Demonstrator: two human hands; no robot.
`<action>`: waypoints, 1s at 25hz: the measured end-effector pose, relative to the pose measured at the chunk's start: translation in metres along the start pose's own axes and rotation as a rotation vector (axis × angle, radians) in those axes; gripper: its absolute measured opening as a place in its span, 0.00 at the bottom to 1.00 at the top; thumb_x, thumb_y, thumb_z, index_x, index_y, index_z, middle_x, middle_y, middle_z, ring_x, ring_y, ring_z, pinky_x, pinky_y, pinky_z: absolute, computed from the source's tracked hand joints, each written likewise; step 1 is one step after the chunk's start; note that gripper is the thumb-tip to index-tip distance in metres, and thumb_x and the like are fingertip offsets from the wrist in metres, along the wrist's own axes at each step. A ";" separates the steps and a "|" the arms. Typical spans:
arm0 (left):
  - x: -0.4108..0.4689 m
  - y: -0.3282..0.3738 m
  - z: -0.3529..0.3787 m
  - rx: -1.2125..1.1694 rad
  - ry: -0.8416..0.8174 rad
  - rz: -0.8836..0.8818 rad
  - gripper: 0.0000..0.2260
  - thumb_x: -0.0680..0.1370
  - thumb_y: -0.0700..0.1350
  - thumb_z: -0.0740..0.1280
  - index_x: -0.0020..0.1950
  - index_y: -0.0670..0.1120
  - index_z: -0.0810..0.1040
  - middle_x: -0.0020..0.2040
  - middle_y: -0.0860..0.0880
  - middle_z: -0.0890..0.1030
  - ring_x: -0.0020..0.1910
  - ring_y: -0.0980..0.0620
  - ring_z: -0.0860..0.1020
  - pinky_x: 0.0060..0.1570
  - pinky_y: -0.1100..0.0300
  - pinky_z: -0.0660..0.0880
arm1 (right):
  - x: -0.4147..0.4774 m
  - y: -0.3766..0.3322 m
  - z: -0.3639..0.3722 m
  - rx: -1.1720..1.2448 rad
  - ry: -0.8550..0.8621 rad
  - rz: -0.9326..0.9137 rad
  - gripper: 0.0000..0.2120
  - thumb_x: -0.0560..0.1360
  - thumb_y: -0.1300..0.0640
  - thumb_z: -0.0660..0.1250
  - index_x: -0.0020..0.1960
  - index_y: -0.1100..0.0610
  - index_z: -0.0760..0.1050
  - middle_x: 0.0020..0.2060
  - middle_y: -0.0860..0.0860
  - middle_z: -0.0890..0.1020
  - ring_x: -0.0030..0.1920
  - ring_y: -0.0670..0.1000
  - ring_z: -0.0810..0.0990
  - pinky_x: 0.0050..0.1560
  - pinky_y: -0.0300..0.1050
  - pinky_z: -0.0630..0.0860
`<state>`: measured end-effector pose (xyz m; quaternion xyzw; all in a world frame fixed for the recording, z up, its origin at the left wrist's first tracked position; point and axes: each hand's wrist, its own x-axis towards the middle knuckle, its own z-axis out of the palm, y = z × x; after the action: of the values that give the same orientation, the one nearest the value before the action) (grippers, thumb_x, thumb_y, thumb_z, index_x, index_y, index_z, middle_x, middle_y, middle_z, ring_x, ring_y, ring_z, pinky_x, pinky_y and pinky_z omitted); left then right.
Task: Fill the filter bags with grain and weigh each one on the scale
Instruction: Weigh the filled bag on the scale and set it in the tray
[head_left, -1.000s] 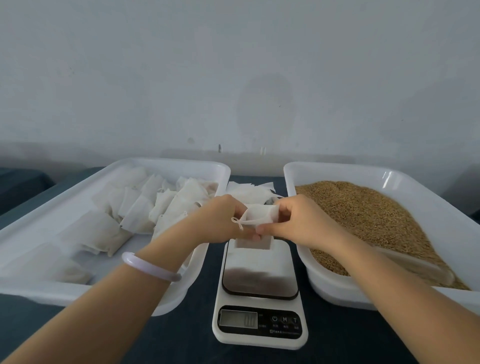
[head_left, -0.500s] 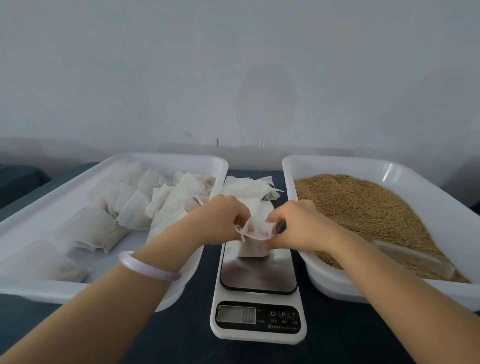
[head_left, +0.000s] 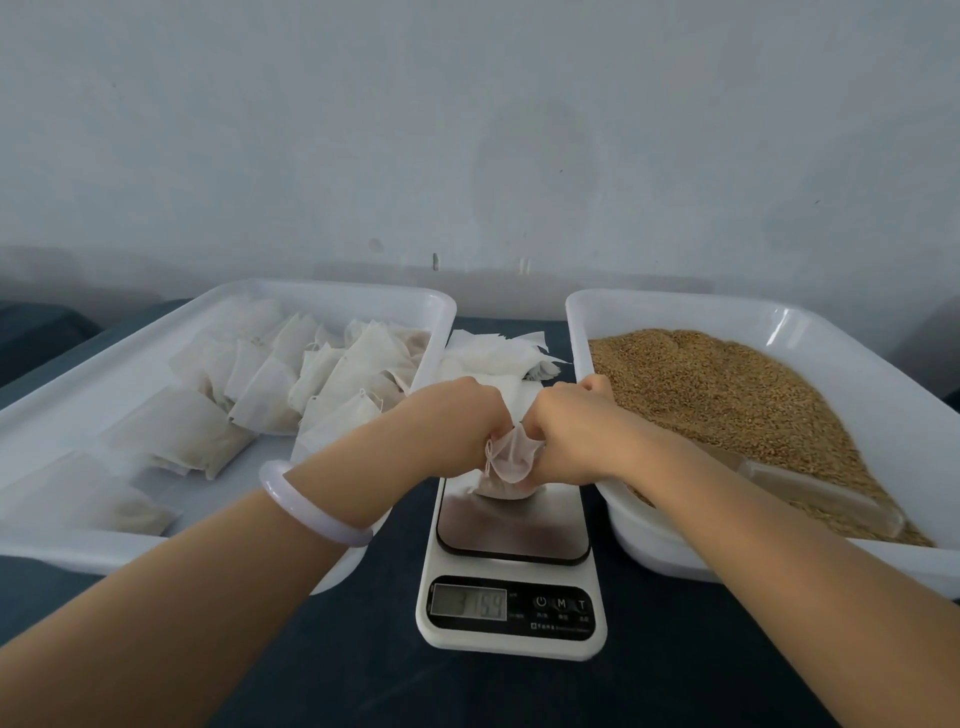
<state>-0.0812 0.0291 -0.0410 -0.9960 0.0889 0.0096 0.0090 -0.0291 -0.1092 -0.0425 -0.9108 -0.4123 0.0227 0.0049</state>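
A small white filter bag (head_left: 508, 461) sits on the steel platform of a white kitchen scale (head_left: 511, 597) at the centre. My left hand (head_left: 457, 421) and my right hand (head_left: 571, 431) both pinch the bag's top edge from either side, holding its mouth. The bag's bottom rests on the platform, and the scale's display shows digits. To the right, a white tray (head_left: 675, 306) holds brown grain (head_left: 727, 400). To the left, another white tray (head_left: 322, 293) holds several filled filter bags (head_left: 291, 379).
A loose pile of flat filter bags (head_left: 493, 353) lies on the dark table between the trays, behind my hands. A clear scoop (head_left: 810, 493) lies in the grain near the right tray's front. A pale bangle circles my left wrist. A plain wall stands behind.
Both hands have lowered the bag from above the scale onto its platform. The display went from zero to a reading.
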 end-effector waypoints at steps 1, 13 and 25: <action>0.001 0.000 0.001 0.006 0.004 0.008 0.07 0.75 0.41 0.64 0.45 0.47 0.81 0.43 0.47 0.80 0.40 0.49 0.69 0.39 0.58 0.70 | 0.000 0.000 0.001 0.006 0.001 0.005 0.23 0.70 0.49 0.70 0.26 0.53 0.58 0.23 0.47 0.62 0.31 0.49 0.63 0.51 0.49 0.58; -0.010 -0.013 0.003 -0.436 0.049 0.062 0.11 0.71 0.46 0.71 0.51 0.52 0.74 0.48 0.56 0.79 0.49 0.54 0.78 0.48 0.60 0.75 | -0.010 0.014 -0.003 0.243 -0.040 -0.019 0.14 0.63 0.38 0.73 0.35 0.46 0.73 0.29 0.43 0.71 0.38 0.43 0.68 0.48 0.43 0.62; -0.015 -0.015 0.002 -0.702 0.121 0.048 0.17 0.74 0.42 0.69 0.59 0.55 0.69 0.49 0.58 0.76 0.48 0.58 0.77 0.46 0.73 0.71 | -0.020 0.021 0.000 0.671 0.015 0.028 0.34 0.58 0.39 0.77 0.62 0.46 0.75 0.57 0.42 0.79 0.59 0.43 0.75 0.62 0.48 0.72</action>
<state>-0.0932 0.0462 -0.0423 -0.9347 0.1038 -0.0195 -0.3394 -0.0265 -0.1377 -0.0421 -0.8641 -0.3693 0.1504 0.3070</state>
